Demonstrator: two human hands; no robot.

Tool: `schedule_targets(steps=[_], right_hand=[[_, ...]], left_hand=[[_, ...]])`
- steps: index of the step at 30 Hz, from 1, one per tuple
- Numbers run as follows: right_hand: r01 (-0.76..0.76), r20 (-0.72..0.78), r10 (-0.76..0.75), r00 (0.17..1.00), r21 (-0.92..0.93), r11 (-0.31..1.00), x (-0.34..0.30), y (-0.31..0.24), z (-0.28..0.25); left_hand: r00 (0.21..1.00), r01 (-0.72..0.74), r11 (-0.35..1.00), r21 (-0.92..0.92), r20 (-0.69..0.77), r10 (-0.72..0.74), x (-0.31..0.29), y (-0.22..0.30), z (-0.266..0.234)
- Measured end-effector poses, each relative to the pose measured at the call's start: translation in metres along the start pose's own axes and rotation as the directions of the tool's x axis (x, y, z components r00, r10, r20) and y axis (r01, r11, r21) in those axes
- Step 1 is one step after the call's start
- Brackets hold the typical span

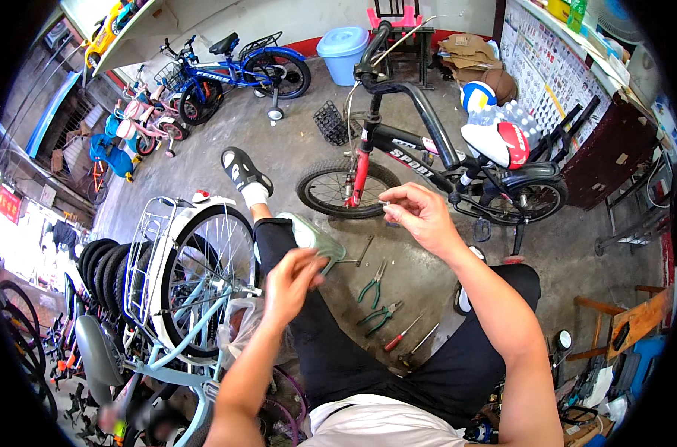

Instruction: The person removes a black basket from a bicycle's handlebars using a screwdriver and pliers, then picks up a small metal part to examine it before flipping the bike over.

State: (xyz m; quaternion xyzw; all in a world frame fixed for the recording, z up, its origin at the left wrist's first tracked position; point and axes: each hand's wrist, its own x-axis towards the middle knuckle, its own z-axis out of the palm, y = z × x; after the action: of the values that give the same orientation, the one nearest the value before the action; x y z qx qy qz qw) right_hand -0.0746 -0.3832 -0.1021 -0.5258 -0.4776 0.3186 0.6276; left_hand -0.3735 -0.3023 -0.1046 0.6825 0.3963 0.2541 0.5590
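Note:
My right hand (422,221) is raised in front of the front wheel of a black and red kids' bicycle (420,153). Its thumb and fingers pinch a small metal piece (385,204), too small to name. My left hand (292,284) hovers over my left knee, its fingers curled and smeared by motion, so whether it holds anything does not show. Below, on the floor, lie two green-handled pliers (374,286), a red-handled screwdriver (398,337), a thin metal-shafted tool (426,337) and a T-shaped wrench (364,252).
A light blue bicycle (182,335) stands close on my left, beside a row of black tires (103,272). A pale green container (312,237) sits by my left leg. Farther off are a blue bicycle (241,74) and a lidded blue bin (343,59). At right is a wooden stool (640,324).

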Motion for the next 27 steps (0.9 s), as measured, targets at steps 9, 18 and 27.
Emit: schedule_targets(steps=[9,18,27], right_hand=[[-0.045,-0.15,0.046,0.988,0.012,0.999,-0.009,0.01,-0.005],[0.033,-0.167,-0.048,0.985,-0.092,0.995,-0.012,0.009,-0.01],[0.275,-0.065,-0.342,0.938,-0.461,0.843,-0.013,-0.003,-0.003]], left_hand=[[0.996,-0.015,0.645,-0.764,0.043,0.074,0.099,0.02,0.127],[0.994,0.02,0.692,-0.721,0.088,0.063,0.097,0.019,0.135],[0.989,0.035,0.661,-0.749,0.121,0.085,0.088,0.007,0.132]])
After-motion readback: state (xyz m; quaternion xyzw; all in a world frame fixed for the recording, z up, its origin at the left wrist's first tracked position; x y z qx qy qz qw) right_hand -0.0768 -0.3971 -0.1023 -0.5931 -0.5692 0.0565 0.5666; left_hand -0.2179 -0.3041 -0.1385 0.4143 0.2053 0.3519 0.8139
